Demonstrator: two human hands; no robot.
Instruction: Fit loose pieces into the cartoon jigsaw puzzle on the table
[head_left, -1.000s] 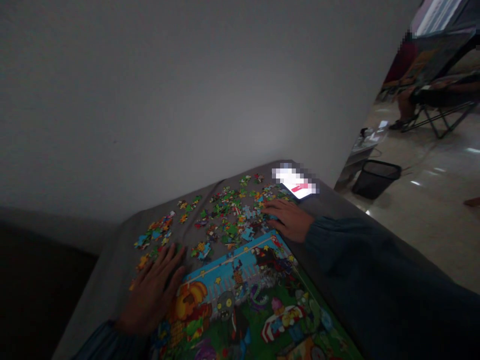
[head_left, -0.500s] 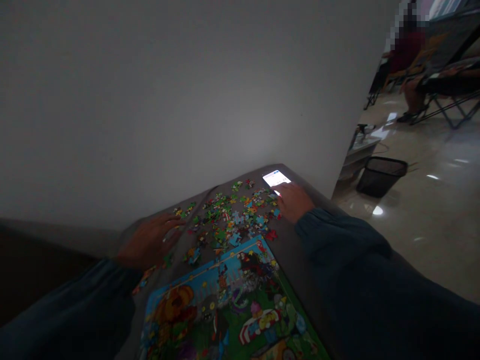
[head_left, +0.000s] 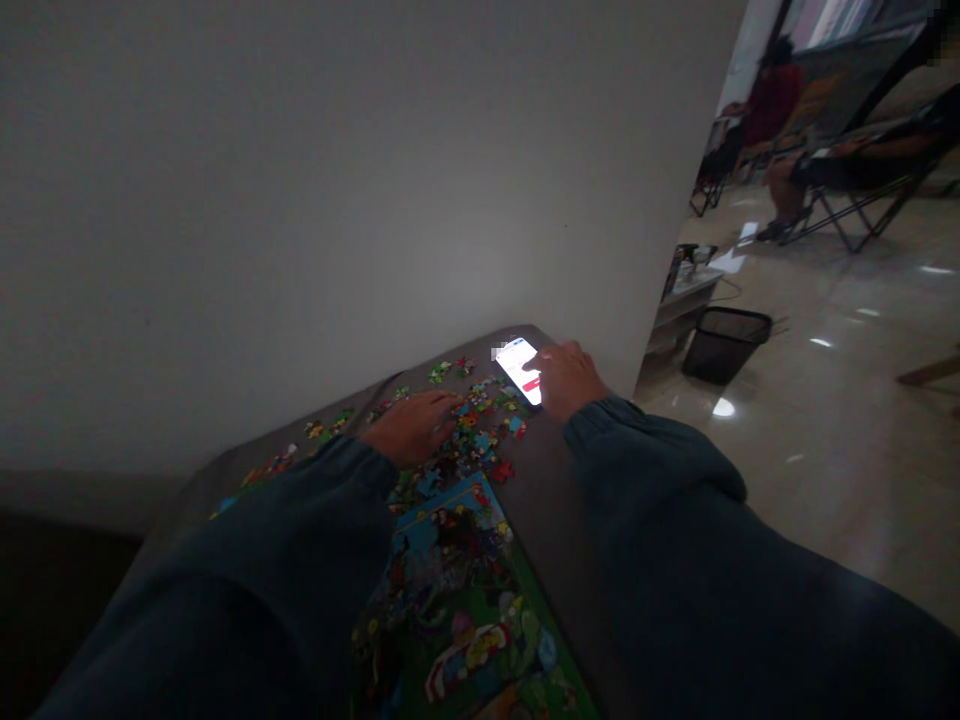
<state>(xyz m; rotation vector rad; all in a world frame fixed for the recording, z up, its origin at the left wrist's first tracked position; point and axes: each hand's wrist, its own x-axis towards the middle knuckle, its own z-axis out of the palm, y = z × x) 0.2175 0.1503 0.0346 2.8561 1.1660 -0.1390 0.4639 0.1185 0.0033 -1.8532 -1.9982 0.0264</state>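
A lit phone [head_left: 514,362] lies at the far end of the grey-covered table. My right hand [head_left: 571,380] is over its right side, one finger stretched out onto the screen and the others bent; it grips nothing. Loose jigsaw pieces [head_left: 484,440] are strewn across the table. Above them is my left hand [head_left: 414,425], fingers reaching right toward the phone, with no piece visible in it. The pieces beneath that hand are hidden. Closer to me lies a colourful cartoon puzzle board [head_left: 469,610], its left part covered by my left sleeve.
A pale wall [head_left: 337,200] rises right behind the table [head_left: 559,540]. On the shiny floor to the right stands a black waste bin [head_left: 724,345]. Farther back, people sit on folding chairs, one in a red top [head_left: 776,105]. A low shelf [head_left: 686,300] is beside the bin.
My left hand has moved right, from the table's left side to over the middle pieces. My right hand's finger still points at the phone, now showing a red area. The view has shifted slightly right.
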